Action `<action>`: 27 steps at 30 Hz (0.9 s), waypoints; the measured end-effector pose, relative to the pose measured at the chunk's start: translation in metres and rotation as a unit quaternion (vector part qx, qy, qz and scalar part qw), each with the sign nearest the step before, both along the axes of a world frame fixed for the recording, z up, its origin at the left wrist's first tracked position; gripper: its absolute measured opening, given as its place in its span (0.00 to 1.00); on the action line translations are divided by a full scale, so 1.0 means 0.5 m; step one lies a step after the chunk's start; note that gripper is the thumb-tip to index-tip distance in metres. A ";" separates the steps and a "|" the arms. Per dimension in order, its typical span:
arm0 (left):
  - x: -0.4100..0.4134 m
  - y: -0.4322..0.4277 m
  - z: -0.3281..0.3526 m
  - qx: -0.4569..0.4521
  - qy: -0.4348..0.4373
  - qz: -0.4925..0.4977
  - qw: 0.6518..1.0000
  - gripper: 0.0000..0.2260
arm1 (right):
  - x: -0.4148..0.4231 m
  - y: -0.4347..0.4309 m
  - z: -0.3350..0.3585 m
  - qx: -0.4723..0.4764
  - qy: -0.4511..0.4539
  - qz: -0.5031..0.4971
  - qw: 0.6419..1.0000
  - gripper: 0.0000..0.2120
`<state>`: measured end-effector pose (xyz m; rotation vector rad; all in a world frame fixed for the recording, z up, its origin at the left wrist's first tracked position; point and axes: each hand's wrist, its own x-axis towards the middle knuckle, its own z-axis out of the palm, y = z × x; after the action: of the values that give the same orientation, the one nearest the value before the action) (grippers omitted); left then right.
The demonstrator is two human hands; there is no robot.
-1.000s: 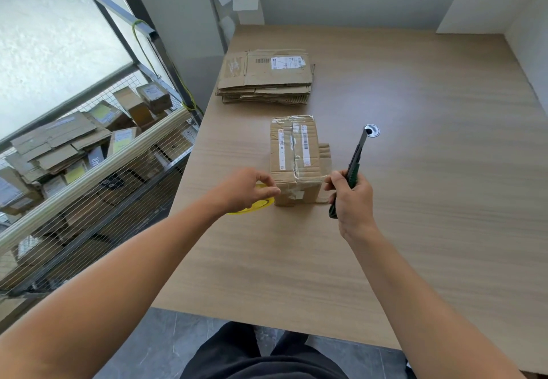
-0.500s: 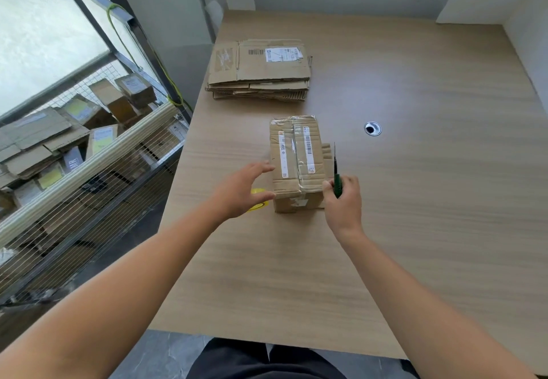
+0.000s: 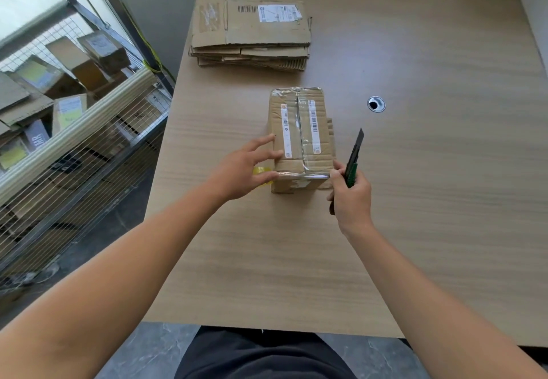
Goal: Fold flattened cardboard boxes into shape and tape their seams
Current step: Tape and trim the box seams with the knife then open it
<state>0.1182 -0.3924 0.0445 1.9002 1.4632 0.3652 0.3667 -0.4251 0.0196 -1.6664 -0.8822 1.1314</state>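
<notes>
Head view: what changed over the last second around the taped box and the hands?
The left hand has opened: fingers curled at the near left corner before now lie spread against the left side of the taped box. The right hand still grips the green utility knife at the near right corner; the knife swung upright, then leaned right again. The box and the stack of flattened boxes have not moved.
</notes>
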 end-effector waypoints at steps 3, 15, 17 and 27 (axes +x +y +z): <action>0.002 0.000 -0.001 0.000 -0.001 0.001 1.000 0.20 | -0.008 0.000 0.003 -0.002 -0.015 -0.001 1.000 0.04; 0.008 -0.005 -0.010 0.001 0.004 -0.005 1.000 0.20 | 0.018 -0.013 -0.008 0.061 -0.100 0.004 0.993 0.07; 0.018 -0.003 -0.010 0.006 0.003 -0.005 1.000 0.20 | 0.001 0.003 0.009 0.157 -0.137 0.024 0.978 0.08; 0.023 -0.005 -0.013 0.029 0.016 -0.007 0.999 0.19 | 0.006 0.016 -0.014 0.228 -0.372 0.247 0.865 0.16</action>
<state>0.1296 -0.3950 0.0381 1.9705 1.4736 0.3747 0.3695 -0.4172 0.0125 -1.4943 -1.9890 0.4663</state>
